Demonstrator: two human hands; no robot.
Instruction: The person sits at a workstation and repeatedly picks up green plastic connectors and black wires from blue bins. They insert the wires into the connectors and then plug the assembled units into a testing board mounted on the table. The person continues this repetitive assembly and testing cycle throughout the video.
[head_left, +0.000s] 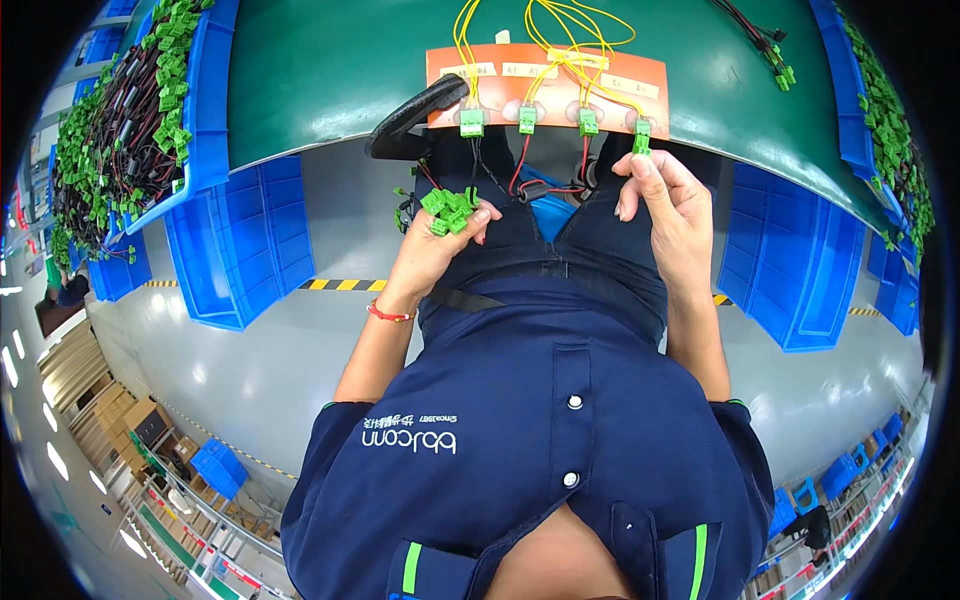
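A bunch of green terminal connectors (447,208) with dark and red wires is gripped in my left hand (430,250). My right hand (677,205) pinches a green connector (641,140) at the right end of an orange board (640,88). More green connectors, a left one (472,122), a middle one (527,120) and another (588,121), sit along the board's front edge. Yellow wires (540,30) run up from them, while red and black wires (540,188) hang below toward my lap. A black curved piece (415,115) lies at the board's left end.
The board lies at the edge of a green table (320,80). Blue bins heaped with wired green connectors flank it, one on the left (208,110) and one on the right (852,90). Blue crates (245,235) hang below. A loose wired connector (784,76) lies at the far right.
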